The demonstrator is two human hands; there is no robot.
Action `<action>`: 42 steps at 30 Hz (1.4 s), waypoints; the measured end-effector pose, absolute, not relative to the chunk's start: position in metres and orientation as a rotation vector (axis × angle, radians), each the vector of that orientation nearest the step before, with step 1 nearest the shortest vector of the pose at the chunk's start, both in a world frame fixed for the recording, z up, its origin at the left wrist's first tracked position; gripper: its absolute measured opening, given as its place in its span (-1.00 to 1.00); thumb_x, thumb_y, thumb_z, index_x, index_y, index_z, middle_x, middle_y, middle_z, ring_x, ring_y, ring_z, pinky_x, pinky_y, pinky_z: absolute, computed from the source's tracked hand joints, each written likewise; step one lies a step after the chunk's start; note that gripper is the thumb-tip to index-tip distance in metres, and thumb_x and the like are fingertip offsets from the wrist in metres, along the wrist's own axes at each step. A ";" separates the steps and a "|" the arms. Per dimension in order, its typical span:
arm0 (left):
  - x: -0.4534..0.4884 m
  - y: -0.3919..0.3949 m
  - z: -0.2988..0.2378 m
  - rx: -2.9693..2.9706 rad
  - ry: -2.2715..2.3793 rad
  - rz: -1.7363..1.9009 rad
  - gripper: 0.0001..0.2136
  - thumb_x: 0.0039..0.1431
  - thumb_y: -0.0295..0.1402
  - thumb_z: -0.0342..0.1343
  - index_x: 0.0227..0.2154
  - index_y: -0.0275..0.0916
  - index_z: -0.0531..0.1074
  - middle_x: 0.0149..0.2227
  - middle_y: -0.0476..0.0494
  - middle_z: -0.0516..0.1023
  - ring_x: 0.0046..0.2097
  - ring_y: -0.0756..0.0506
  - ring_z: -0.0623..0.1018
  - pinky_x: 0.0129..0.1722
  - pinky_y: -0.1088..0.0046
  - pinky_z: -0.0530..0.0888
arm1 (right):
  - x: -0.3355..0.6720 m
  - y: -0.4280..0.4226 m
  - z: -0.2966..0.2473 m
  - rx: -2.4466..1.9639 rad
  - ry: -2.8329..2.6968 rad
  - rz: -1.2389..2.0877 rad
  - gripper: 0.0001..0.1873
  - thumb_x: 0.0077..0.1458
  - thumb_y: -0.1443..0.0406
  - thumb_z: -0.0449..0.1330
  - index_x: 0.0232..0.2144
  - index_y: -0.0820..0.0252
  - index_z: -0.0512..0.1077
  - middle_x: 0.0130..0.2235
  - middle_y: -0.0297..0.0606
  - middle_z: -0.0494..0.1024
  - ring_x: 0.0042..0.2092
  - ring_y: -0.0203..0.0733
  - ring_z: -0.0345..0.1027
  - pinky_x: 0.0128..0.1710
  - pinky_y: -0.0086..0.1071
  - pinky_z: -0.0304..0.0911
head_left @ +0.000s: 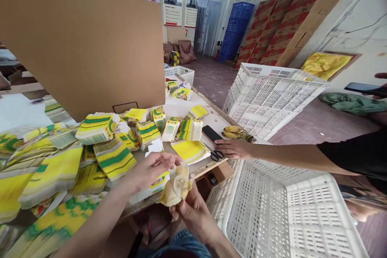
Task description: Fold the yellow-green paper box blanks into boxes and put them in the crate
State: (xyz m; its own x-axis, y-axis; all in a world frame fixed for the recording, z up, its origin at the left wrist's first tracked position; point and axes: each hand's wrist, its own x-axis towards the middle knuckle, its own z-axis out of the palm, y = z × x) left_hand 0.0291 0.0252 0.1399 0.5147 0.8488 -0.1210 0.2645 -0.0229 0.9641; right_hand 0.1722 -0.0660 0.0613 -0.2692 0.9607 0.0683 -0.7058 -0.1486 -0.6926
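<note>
Peeled banana point(180, 185) lying in front of the wearer, just off the counter's point(177, 108) near edge. Right grip point(195, 207) is closing round it from below, fingers and thumb wrapping the peel; from this grip the fruit is sitting toward 10 o'clock. Cut face is pointing up at the camera, so the long axis is running foreshortened; exact lean not readable. Loose peel is hanging toward 8 o'clock.

Pale banana chunk point(182, 170) is showing just past the cut face, toward 12 o'clock. Left grip point(157, 169) is reaching in from 10 o'clock, its fingers curling at the chunk's upper edge. Whether they are pinching it, cannot tell. Left fingertips are lying nearer the chunk; right is bearing the fruit.

Around: printed yellow-green bundles point(116, 159) are crowding the counter toward 10 o'clock. Scissors point(216, 155) are lying toward 2 o'clock, a co-worker's hand point(236, 149) resting just beyond, near a banana bunch point(237, 133).
</note>
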 end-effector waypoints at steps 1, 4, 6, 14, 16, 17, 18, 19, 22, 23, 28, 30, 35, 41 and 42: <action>0.029 0.025 0.139 1.510 0.945 0.569 -0.52 0.12 0.05 0.05 -0.17 -0.28 0.54 -0.18 -0.24 0.58 -0.12 -0.17 0.52 -0.12 0.35 0.41 | 0.173 -0.066 0.063 -0.480 -0.750 1.717 -0.52 -0.11 0.05 0.40 -0.17 0.10 0.43 -0.47 -0.37 0.37 -0.51 -0.34 0.10 -0.48 -0.44 0.02; 0.029 0.022 0.138 1.472 0.880 0.564 -0.53 0.12 0.05 0.07 -0.13 -0.24 0.54 -0.11 -0.23 0.57 -0.07 -0.17 0.50 -0.10 0.36 0.41 | 0.178 -0.065 0.066 -0.502 -0.766 1.714 -0.61 -0.10 0.00 0.37 -0.37 0.16 0.48 -0.55 -0.38 0.31 -0.53 -0.34 0.03 -0.50 -0.44 -0.03; 0.028 0.022 0.138 1.539 0.815 0.582 -0.54 0.14 0.03 0.05 -0.06 -0.19 0.52 0.00 -0.21 0.52 -0.01 -0.17 0.47 -0.05 0.36 0.38 | 0.181 -0.065 0.067 -0.506 -0.754 1.733 -0.62 -0.11 0.00 0.37 -0.39 0.17 0.49 -0.55 -0.38 0.31 -0.54 -0.35 0.00 -0.52 -0.44 -0.05; 0.015 0.025 0.125 1.391 0.727 0.586 -0.61 0.07 -0.02 0.17 -0.29 -0.29 0.56 -0.34 -0.13 0.55 -0.32 -0.04 0.47 -0.31 0.49 0.37 | 0.185 -0.067 0.069 -0.494 -0.770 1.842 -0.63 -0.15 0.02 0.40 -0.53 0.17 0.46 -0.56 -0.38 0.30 -0.56 -0.36 -0.01 -0.56 -0.46 -0.04; 0.013 0.025 0.120 1.343 0.731 0.576 -0.63 0.03 -0.05 0.22 -0.33 -0.31 0.55 -0.42 -0.07 0.50 -0.38 0.00 0.42 -0.37 0.52 0.34 | 0.184 -0.065 0.067 -0.486 -0.760 1.828 -0.63 -0.15 0.03 0.40 -0.56 0.17 0.43 -0.57 -0.39 0.30 -0.58 -0.37 -0.01 -0.57 -0.46 -0.05; 0.012 0.025 0.119 1.320 0.735 0.574 -0.64 0.01 -0.06 0.24 -0.35 -0.32 0.54 -0.44 -0.05 0.48 -0.40 0.01 0.39 -0.39 0.54 0.32 | 0.184 -0.064 0.065 -0.482 -0.755 1.812 -0.63 -0.14 0.03 0.40 -0.58 0.17 0.41 -0.57 -0.39 0.31 -0.58 -0.38 -0.01 -0.58 -0.47 -0.06; 0.011 0.025 0.118 1.291 0.744 0.584 -0.64 -0.01 -0.08 0.26 -0.37 -0.33 0.53 -0.47 -0.04 0.45 -0.42 0.03 0.37 -0.41 0.55 0.30 | 0.185 -0.064 0.063 -0.480 -0.752 1.793 -0.62 -0.13 0.04 0.39 -0.59 0.17 0.40 -0.57 -0.38 0.31 -0.59 -0.39 -0.01 -0.58 -0.47 -0.07; 0.010 0.025 0.118 1.260 0.762 0.602 -0.65 -0.03 -0.09 0.28 -0.40 -0.34 0.52 -0.49 -0.02 0.42 -0.44 0.04 0.35 -0.44 0.55 0.28 | 0.185 -0.063 0.061 -0.483 -0.749 1.780 -0.62 -0.13 0.04 0.39 -0.60 0.17 0.39 -0.57 -0.38 0.32 -0.59 -0.40 -0.01 -0.59 -0.47 -0.08; 0.010 0.024 0.118 1.196 0.819 0.667 -0.65 -0.06 -0.09 0.30 -0.48 -0.34 0.48 -0.54 0.01 0.34 -0.48 0.05 0.28 -0.51 0.55 0.19 | 0.190 -0.062 0.053 -0.522 -0.709 1.763 -0.61 -0.16 0.05 0.42 -0.61 0.16 0.38 -0.59 -0.39 0.33 -0.61 -0.40 -0.01 -0.61 -0.47 -0.06; 0.011 0.024 0.118 1.194 0.829 0.678 -0.65 -0.08 -0.08 0.30 -0.51 -0.33 0.47 -0.54 0.01 0.32 -0.49 0.05 0.26 -0.51 0.55 0.18 | 0.192 -0.062 0.050 -0.540 -0.684 1.762 -0.62 -0.19 0.06 0.43 -0.61 0.16 0.38 -0.60 -0.40 0.32 -0.61 -0.38 0.01 -0.61 -0.46 -0.03; 0.011 0.021 0.110 1.226 0.830 0.648 -0.59 -0.12 -0.02 0.30 -0.58 -0.32 0.42 -0.59 0.04 0.29 -0.52 0.07 0.22 -0.51 0.54 0.15 | 0.200 -0.062 0.041 -0.558 -0.601 1.730 -0.67 -0.25 0.12 0.46 -0.59 0.15 0.42 -0.60 -0.41 0.31 -0.55 -0.30 0.14 -0.51 -0.38 0.18; 0.009 0.019 0.109 1.276 0.875 0.696 -0.58 -0.07 0.02 0.24 -0.53 -0.32 0.44 -0.56 0.01 0.33 -0.50 0.05 0.26 -0.48 0.52 0.20 | 0.199 -0.061 0.042 -0.554 -0.611 1.729 -0.69 -0.22 0.12 0.45 -0.56 0.14 0.45 -0.58 -0.40 0.34 -0.55 -0.30 0.16 -0.49 -0.37 0.20; 0.006 -0.007 0.132 1.625 1.368 1.130 -0.70 0.17 -0.08 0.06 -0.41 -0.23 0.43 -0.41 -0.06 0.45 -0.34 -0.06 0.38 -0.32 0.46 0.31 | 0.190 -0.054 0.053 -0.605 -0.707 1.542 -0.62 -0.15 0.14 0.43 -0.25 0.07 0.50 -0.38 -0.32 0.51 -0.47 -0.25 0.28 -0.38 -0.33 0.29; 0.031 -0.055 0.151 1.640 1.168 0.916 -0.76 0.16 -0.15 0.09 -0.43 -0.21 0.49 -0.46 -0.06 0.47 -0.40 -0.06 0.41 -0.41 0.49 0.33 | 0.175 -0.052 0.059 -0.755 -0.723 1.259 -0.52 -0.03 0.27 0.37 -0.03 -0.05 0.38 -0.07 -0.28 0.55 -0.03 -0.09 0.42 -0.01 -0.21 0.32; 0.035 -0.058 0.151 1.580 1.156 0.924 -0.76 0.16 -0.15 0.09 -0.43 -0.21 0.50 -0.48 -0.05 0.45 -0.41 -0.06 0.40 -0.43 0.49 0.32 | 0.173 -0.052 0.061 -0.773 -0.726 1.222 -0.51 -0.03 0.27 0.37 -0.03 -0.04 0.37 -0.05 -0.26 0.55 -0.02 -0.07 0.43 -0.02 -0.21 0.33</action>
